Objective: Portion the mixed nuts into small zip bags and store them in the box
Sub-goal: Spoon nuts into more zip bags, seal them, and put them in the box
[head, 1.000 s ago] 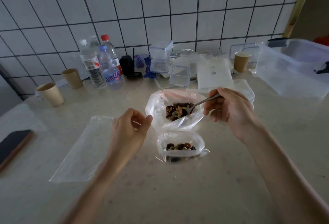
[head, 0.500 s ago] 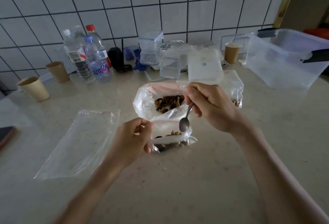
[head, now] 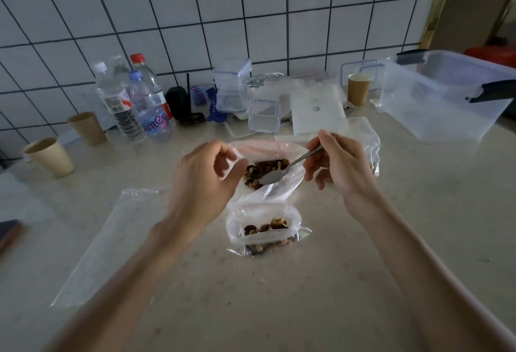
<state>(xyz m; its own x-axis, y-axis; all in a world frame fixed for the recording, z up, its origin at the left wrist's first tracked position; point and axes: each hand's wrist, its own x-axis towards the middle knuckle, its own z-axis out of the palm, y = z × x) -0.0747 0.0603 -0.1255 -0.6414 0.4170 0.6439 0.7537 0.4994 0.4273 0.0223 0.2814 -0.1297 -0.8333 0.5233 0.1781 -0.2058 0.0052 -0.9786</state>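
The large bag of mixed nuts [head: 279, 192] lies open at the counter's middle. My left hand [head: 203, 184] pinches its left rim. My right hand [head: 337, 167] grips a metal spoon [head: 272, 177], whose bowl lies on the nuts inside that bag. Just in front stands a small zip bag [head: 262, 235], open and partly filled with nuts; neither hand touches it. An empty zip bag [head: 111, 245] lies flat to the left. Another small bag [head: 368, 142] with a few nuts lies behind my right hand. The clear storage box [head: 446, 105] stands open at the far right.
Water bottles [head: 139, 105], paper cups [head: 49, 157] [head: 358, 89] and small clear containers [head: 264, 115] line the tiled wall. A dark phone [head: 8, 233] lies at the left edge.
The spoon has gone from over the small zip bag back into the large bag. My left hand let go of the small bag and moved up to the large bag's rim.
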